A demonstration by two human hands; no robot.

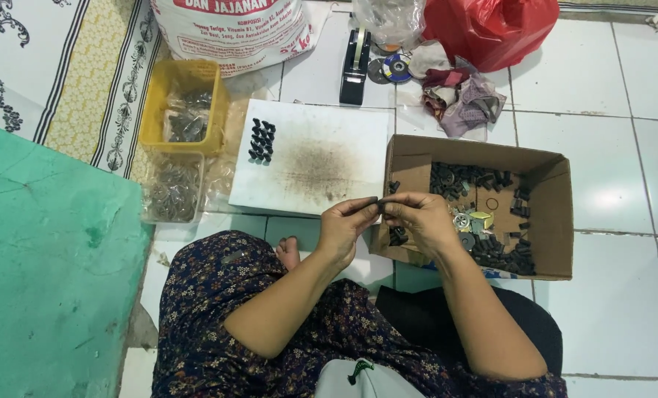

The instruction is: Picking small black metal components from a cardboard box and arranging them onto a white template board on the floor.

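Black piece (374, 200): small dark part, pinched between the tips of both my hands, above the near edge of the white board.
Long axis: roughly level, running left to right from one hand to the other.
Left hand (343, 225): fingers (358, 207) narrowed on the left end of the piece.
Right hand (421, 220): fingers (397, 208) narrowed on the right end; both hands equally near, tips almost touching.
White board (314, 158): flat on the tiled floor (609, 96), serving as my worktop, smudged dark at the middle.
Finished cluster (262, 140): small black pieces standing in tight rows on the board's far left part, well apart from my hands.
Cardboard box (557, 221): open, just right of my right hand, holding loose black pieces and a few metal bits.
Yellow basket (155, 110): left of the board, with clear bags of small parts.
Tape dispenser (355, 66): black, beyond the board.
Rags (461, 96): bundled, beside a red plastic bag (491, 29).
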